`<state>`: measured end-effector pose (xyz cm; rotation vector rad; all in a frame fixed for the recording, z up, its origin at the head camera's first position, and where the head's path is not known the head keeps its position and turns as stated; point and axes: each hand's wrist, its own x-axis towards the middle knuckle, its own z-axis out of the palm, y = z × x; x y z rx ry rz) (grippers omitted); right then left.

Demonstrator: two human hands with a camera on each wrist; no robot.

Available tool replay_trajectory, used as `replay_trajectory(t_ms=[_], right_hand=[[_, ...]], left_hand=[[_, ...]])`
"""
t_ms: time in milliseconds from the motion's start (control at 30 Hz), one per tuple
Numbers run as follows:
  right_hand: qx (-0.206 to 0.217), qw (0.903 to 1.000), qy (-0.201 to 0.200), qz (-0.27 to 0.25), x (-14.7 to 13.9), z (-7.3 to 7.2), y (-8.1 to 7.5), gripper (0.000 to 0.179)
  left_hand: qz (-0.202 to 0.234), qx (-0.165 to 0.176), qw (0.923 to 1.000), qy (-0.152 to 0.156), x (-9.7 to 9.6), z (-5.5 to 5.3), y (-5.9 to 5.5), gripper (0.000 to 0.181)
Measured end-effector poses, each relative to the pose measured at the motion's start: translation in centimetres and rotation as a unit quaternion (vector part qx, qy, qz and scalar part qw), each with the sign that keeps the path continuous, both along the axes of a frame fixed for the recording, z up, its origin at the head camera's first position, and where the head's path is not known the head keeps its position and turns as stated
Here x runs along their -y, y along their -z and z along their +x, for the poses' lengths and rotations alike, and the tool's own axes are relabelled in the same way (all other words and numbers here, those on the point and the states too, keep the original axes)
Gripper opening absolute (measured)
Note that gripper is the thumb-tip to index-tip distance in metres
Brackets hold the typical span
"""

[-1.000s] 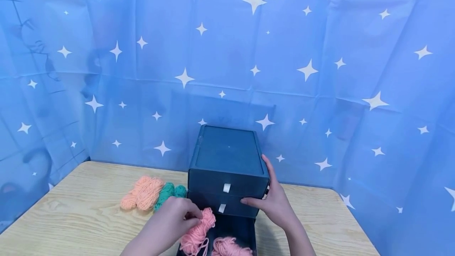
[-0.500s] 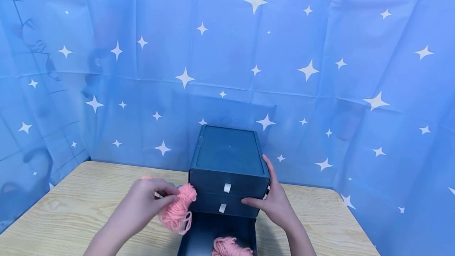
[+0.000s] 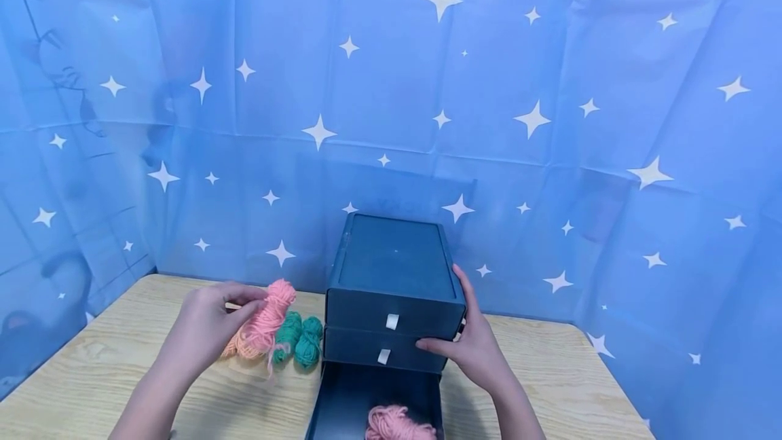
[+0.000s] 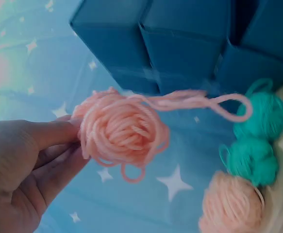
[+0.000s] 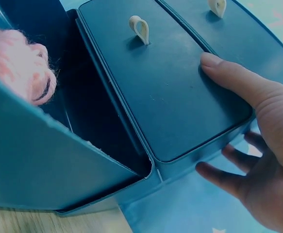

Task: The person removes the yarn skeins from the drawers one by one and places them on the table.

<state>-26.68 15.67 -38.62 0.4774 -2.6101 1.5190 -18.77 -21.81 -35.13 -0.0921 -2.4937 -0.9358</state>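
Note:
My left hand (image 3: 210,321) pinches a pink yarn skein (image 3: 267,318) by its upper end, raised over the table's left side. In the left wrist view, a loose loop trails from the pink skein (image 4: 126,131). Behind it lie peach yarn (image 3: 249,348), partly hidden, and two green skeins (image 3: 308,343). My right hand (image 3: 479,352) holds the right front corner of a dark blue drawer cabinet (image 3: 397,253), thumb on the front and fingers along the side. The bottom drawer (image 3: 342,399) is pulled out, with another pink skein (image 3: 400,423) inside.
The two upper drawers are closed, each with a white pull tab (image 3: 392,322). The wooden table (image 3: 537,372) ends at a blue curtain with white stars (image 3: 391,87) behind the cabinet. The pulled-out drawer extends toward the front of the table.
My left hand has lifted one pink skein out of the bottom drawer and carried it left, over the peach yarn. My right hand has stayed on the cabinet.

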Motion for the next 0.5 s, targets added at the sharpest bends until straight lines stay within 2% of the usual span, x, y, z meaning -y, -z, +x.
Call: replay_trajectory(t_ms=[133,500], right_hand=[[0.002,1.0,0.0,-0.006,-0.1,-0.1,0.1,0.12],[0.006,0.9994,-0.015,-0.031,0.1,0.1,-0.1,0.117]], left_hand=[[-0.001,-0.023,0.9997,-0.01,1.1,-0.7,0.8,0.014],[-0.027,-0.025,0.9978,-0.055,5.6,-2.2,2.8,0.016]])
